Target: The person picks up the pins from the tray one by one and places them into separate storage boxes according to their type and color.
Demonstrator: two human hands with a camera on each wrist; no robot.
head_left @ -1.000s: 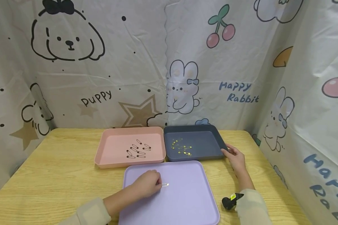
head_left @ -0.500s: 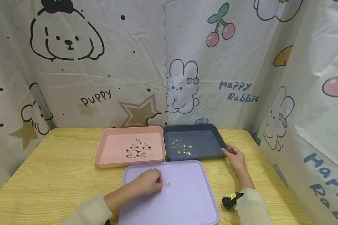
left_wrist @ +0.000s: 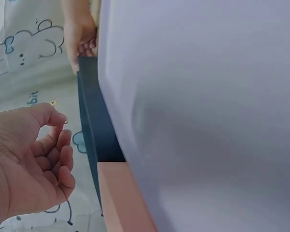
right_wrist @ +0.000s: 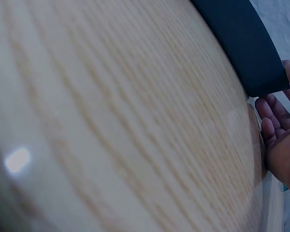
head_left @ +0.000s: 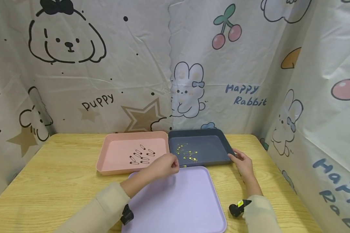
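Observation:
My left hand (head_left: 164, 166) is over the far edge of the lilac tray (head_left: 189, 200), pinching a small gold safety pin (head_left: 184, 166) between thumb and index finger. In the left wrist view, a bit of the safety pin (left_wrist: 53, 103) shows beyond the fingertips. Just ahead is the dark blue tray (head_left: 213, 149), which holds several gold safety pins (head_left: 190, 152) toward its left side. My right hand (head_left: 243, 165) grips that tray's near right corner, thumb at the rim, as the right wrist view also shows.
Left of the dark blue tray, a pink tray (head_left: 112, 152) holds several black safety pins (head_left: 143, 158). All three trays sit close together on the wooden table (head_left: 61, 181). A printed curtain (head_left: 140, 64) hangs behind and at both sides.
My left hand has lifted the safety pin off the lilac tray and carried it forward and right, up to the dark blue tray's near edge. The right hand has stayed in place.

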